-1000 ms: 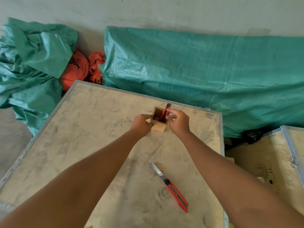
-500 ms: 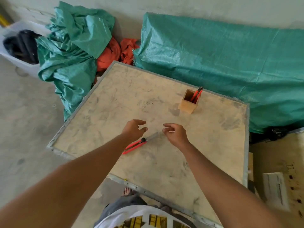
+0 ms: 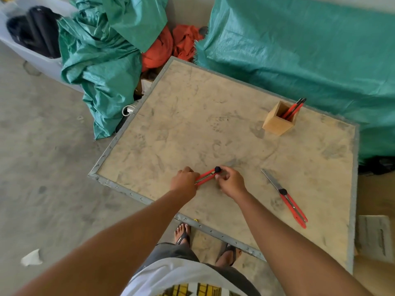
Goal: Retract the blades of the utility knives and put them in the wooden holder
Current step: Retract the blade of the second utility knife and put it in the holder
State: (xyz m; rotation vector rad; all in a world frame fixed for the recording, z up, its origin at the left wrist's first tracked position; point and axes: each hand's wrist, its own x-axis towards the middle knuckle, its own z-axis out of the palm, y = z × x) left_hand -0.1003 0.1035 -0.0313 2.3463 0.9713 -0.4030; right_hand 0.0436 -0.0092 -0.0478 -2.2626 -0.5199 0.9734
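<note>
A red utility knife (image 3: 207, 175) lies on the plywood board (image 3: 192, 129) between my hands, its grey blade tip sticking out past my right fingers. My left hand (image 3: 184, 180) grips the red handle end. My right hand (image 3: 231, 182) pinches the knife at its black slider knob. A second red utility knife (image 3: 291, 204) lies to the right with its long blade out. The wooden holder (image 3: 276, 120) stands at the far right of the board, with red knives upright inside it.
Green tarps (image 3: 310, 60) and an orange cloth (image 3: 168, 48) lie behind the board. A white tub (image 3: 38, 58) with dark items sits far left. My sandalled feet (image 3: 182, 232) stand at the board's metal-edged front rim. Concrete floor lies to the left.
My hands left the holder, came back toward me and closed on the red knife at the near middle of the board. The view tilted down and left.
</note>
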